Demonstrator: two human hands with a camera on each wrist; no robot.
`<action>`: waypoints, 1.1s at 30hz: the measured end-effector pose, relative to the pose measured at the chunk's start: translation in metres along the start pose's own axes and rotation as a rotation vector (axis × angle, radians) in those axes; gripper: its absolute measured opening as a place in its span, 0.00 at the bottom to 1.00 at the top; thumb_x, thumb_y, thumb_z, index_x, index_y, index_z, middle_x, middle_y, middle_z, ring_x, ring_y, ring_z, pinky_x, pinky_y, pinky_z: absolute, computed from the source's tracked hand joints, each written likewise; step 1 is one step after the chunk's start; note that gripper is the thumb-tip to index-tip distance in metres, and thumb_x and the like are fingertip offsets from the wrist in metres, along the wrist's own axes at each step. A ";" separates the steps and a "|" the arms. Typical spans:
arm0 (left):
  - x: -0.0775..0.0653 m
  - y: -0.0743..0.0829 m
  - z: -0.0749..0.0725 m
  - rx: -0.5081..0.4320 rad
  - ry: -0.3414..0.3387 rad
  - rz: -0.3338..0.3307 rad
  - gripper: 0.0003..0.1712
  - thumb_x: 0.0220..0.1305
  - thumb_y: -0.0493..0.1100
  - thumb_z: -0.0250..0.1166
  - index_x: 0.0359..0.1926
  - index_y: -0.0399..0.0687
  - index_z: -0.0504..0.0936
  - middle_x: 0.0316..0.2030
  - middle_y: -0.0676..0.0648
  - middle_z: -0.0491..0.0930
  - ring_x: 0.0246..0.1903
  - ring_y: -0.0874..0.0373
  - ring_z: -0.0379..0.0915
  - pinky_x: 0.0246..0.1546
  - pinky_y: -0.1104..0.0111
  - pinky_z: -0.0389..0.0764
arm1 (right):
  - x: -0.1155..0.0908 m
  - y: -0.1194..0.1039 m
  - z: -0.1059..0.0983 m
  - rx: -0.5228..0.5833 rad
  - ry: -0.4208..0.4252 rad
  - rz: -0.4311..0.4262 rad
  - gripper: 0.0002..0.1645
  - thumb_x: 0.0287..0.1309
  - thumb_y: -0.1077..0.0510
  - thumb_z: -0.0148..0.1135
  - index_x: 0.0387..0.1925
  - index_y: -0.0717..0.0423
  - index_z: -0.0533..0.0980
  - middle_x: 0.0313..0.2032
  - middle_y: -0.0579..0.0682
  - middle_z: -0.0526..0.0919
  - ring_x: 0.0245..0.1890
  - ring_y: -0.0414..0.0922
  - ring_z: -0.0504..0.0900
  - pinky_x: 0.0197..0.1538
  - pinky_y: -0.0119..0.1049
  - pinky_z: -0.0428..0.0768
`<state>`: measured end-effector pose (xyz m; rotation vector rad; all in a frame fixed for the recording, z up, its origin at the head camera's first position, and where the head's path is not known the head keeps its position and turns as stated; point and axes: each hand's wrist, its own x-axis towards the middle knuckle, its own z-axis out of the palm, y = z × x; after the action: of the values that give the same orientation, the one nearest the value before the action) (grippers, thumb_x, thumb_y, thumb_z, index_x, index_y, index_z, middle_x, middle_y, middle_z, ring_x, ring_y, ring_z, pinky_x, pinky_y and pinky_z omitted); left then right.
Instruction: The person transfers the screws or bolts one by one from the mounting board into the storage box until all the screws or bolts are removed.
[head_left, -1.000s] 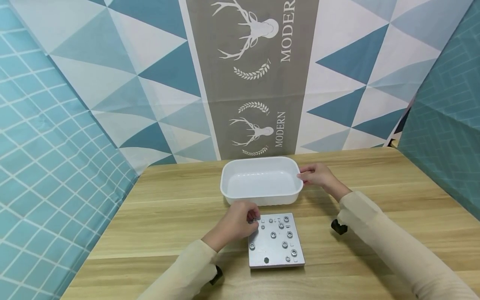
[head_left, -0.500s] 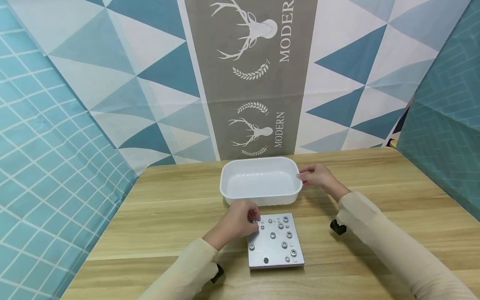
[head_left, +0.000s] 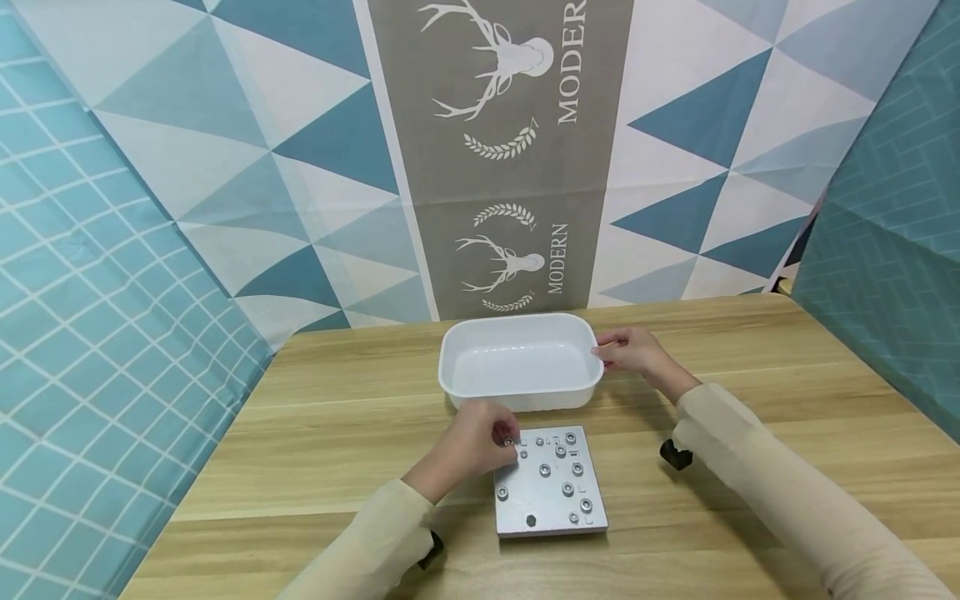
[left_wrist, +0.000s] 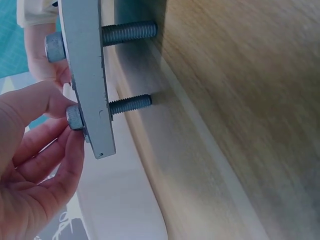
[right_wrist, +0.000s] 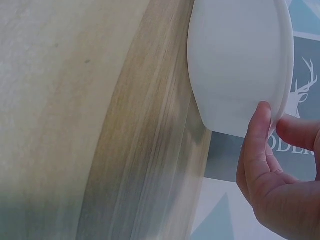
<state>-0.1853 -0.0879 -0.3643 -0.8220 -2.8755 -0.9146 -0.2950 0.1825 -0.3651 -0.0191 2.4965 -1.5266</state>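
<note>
My left hand [head_left: 472, 442] is at the far left corner of a silver metal plate [head_left: 551, 504]. In the left wrist view, its thumb and fingertips pinch the knurled head of a socket-head bolt [left_wrist: 74, 117], whose threaded shank sticks out below the plate. Another bolt [left_wrist: 55, 47] passes through the plate beside it. Several more bolt heads dot the plate's top, and a dark hexagonal spot [head_left: 531, 520] shows near its front edge. Behind the plate stands a white plastic basin [head_left: 525, 402]. My right hand [head_left: 633, 350] holds its right rim between thumb and fingers.
Everything stands on a wood-grain table [head_left: 337, 433]. A patterned cloth [head_left: 517, 167] hangs behind the table's back edge. Blue tiled sheets flank the left side [head_left: 97, 333] and right side [head_left: 885, 250]. The basin sits just beyond the plate.
</note>
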 end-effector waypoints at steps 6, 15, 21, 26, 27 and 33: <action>-0.001 0.001 -0.001 0.025 0.030 0.034 0.06 0.42 0.31 0.68 0.24 0.44 0.82 0.21 0.50 0.81 0.22 0.66 0.71 0.26 0.80 0.73 | 0.001 0.000 0.001 -0.004 0.006 0.004 0.27 0.62 0.60 0.60 0.58 0.73 0.69 0.36 0.52 0.82 0.27 0.33 0.79 0.50 0.43 0.84; -0.002 0.002 -0.001 0.046 0.037 0.042 0.05 0.43 0.32 0.67 0.24 0.44 0.83 0.21 0.50 0.81 0.22 0.66 0.70 0.25 0.80 0.72 | -0.001 0.001 0.001 -0.003 0.007 -0.009 0.26 0.62 0.60 0.59 0.57 0.73 0.70 0.38 0.55 0.82 0.27 0.35 0.81 0.50 0.44 0.84; -0.002 0.003 -0.003 0.046 0.039 0.035 0.05 0.44 0.32 0.67 0.25 0.43 0.83 0.21 0.51 0.81 0.22 0.66 0.70 0.24 0.80 0.72 | -0.001 0.001 0.002 0.005 0.005 -0.007 0.25 0.62 0.60 0.59 0.57 0.73 0.70 0.37 0.53 0.82 0.27 0.35 0.80 0.50 0.43 0.84; -0.002 0.003 -0.005 0.041 0.052 0.043 0.04 0.45 0.32 0.66 0.24 0.44 0.83 0.21 0.51 0.80 0.21 0.65 0.71 0.23 0.80 0.72 | -0.001 0.000 0.002 0.002 0.004 0.008 0.26 0.62 0.59 0.59 0.57 0.73 0.70 0.37 0.53 0.82 0.27 0.36 0.81 0.50 0.43 0.84; -0.002 0.003 -0.006 0.041 0.056 0.047 0.03 0.45 0.32 0.66 0.24 0.43 0.83 0.21 0.51 0.81 0.21 0.65 0.71 0.23 0.80 0.72 | -0.001 0.001 0.002 0.002 0.005 0.009 0.26 0.62 0.60 0.59 0.57 0.73 0.70 0.37 0.53 0.82 0.27 0.36 0.81 0.50 0.43 0.83; -0.001 0.002 -0.008 0.036 0.057 0.038 0.03 0.46 0.33 0.67 0.25 0.43 0.83 0.22 0.51 0.81 0.23 0.67 0.71 0.25 0.80 0.74 | -0.002 0.001 0.001 0.002 0.001 -0.009 0.25 0.63 0.60 0.58 0.57 0.74 0.70 0.38 0.55 0.82 0.27 0.35 0.81 0.51 0.44 0.83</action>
<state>-0.1846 -0.0907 -0.3566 -0.8310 -2.8087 -0.8653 -0.2931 0.1824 -0.3663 -0.0292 2.4994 -1.5332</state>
